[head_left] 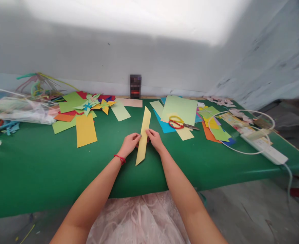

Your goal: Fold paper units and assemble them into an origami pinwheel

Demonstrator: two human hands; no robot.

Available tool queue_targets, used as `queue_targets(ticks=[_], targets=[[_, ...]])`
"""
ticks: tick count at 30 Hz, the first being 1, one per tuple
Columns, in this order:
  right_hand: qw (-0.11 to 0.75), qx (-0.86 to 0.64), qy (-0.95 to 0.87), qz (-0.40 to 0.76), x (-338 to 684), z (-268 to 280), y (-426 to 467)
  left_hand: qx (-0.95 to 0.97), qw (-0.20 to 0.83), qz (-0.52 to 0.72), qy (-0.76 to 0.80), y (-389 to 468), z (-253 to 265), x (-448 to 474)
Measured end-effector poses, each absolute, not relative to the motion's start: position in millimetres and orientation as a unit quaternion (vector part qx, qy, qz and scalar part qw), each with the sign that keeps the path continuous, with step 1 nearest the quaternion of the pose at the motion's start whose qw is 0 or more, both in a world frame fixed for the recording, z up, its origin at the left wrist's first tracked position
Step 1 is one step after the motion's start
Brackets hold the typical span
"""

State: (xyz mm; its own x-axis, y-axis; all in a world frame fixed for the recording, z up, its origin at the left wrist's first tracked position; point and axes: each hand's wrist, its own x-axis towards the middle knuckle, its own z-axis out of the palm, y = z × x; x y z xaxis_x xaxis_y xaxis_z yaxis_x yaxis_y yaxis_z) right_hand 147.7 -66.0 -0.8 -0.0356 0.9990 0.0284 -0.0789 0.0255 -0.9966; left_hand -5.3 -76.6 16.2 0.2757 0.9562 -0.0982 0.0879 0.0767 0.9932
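Observation:
A long strip of pale yellow paper (144, 135), its ends cut or folded at a slant, is held upright-slanted above the green table (108, 179). My left hand (130, 144) pinches its left edge near the middle. On the opposite edge, slightly higher, the thumb and fingers of my right hand (154, 138) close on the same strip. Some fingertips are hidden behind the paper. A red cord bracelet (120, 159) circles my left wrist.
Red-and-yellow-handled scissors (177, 122) lie on paper sheets (182, 106) to the right. Beyond them are coloured papers (215, 125) and a white power strip (263, 149) with a looped cable. At left lie folded paper pinwheels (88, 104), a yellow sheet (86, 130) and a plastic bag (24, 112).

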Motion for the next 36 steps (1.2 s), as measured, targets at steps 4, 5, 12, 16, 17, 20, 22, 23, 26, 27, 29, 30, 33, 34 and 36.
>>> queue_targets(ticks=[4,5,12,16,17,20,22,23,26,27,29,30,33,34,36], targets=[[0.494,-0.454,-0.496,0.551,148.3,2.4,-70.0,0.549,0.586,0.384,0.456,-73.8,17.2,-5.8],[0.490,-0.449,-0.495,0.560,147.8,3.1,-71.1,0.545,0.590,0.386,0.454,-73.3,17.4,-6.3],[0.478,-0.413,-0.475,0.612,144.6,4.5,-73.9,0.534,0.602,0.394,0.444,-72.2,18.8,-8.5],[0.465,-0.391,-0.461,0.647,146.1,6.4,-74.1,0.534,0.604,0.401,0.436,-71.6,18.7,-9.2],[0.463,-0.383,-0.456,0.656,146.7,7.1,-74.2,0.533,0.606,0.402,0.433,-71.5,18.9,-9.6],[0.462,-0.355,-0.434,0.687,148.3,9.0,-74.9,0.527,0.617,0.401,0.424,-71.1,20.3,-11.2],[0.462,-0.341,-0.418,0.704,149.0,10.1,-75.6,0.524,0.629,0.398,0.414,-71.0,21.9,-12.3],[0.461,-0.337,-0.413,0.709,149.3,10.7,-76.0,0.523,0.634,0.398,0.407,-71.1,22.8,-12.7],[0.458,-0.326,-0.406,0.720,149.9,12.1,-77.2,0.519,0.646,0.404,0.387,-71.8,26.2,-13.2],[0.458,-0.323,-0.405,0.722,150.2,12.4,-77.5,0.517,0.650,0.407,0.381,-72.4,27.4,-13.1],[0.460,-0.316,-0.405,0.724,150.8,12.5,-77.7,0.511,0.658,0.412,0.369,-73.9,29.7,-12.9],[0.460,-0.312,-0.407,0.725,151.0,12.3,-77.8,0.507,0.663,0.414,0.363,-74.7,30.6,-12.8],[0.458,-0.300,-0.413,0.728,151.3,11.4,-77.7,0.495,0.677,0.418,0.349,-77.1,32.0,-12.6],[0.458,-0.295,-0.414,0.729,151.2,11.2,-77.7,0.491,0.680,0.420,0.347,-77.6,31.8,-12.5],[0.460,-0.288,-0.416,0.730,150.7,11.3,-77.8,0.485,0.683,0.424,0.346,-78.2,31.1,-12.4]])
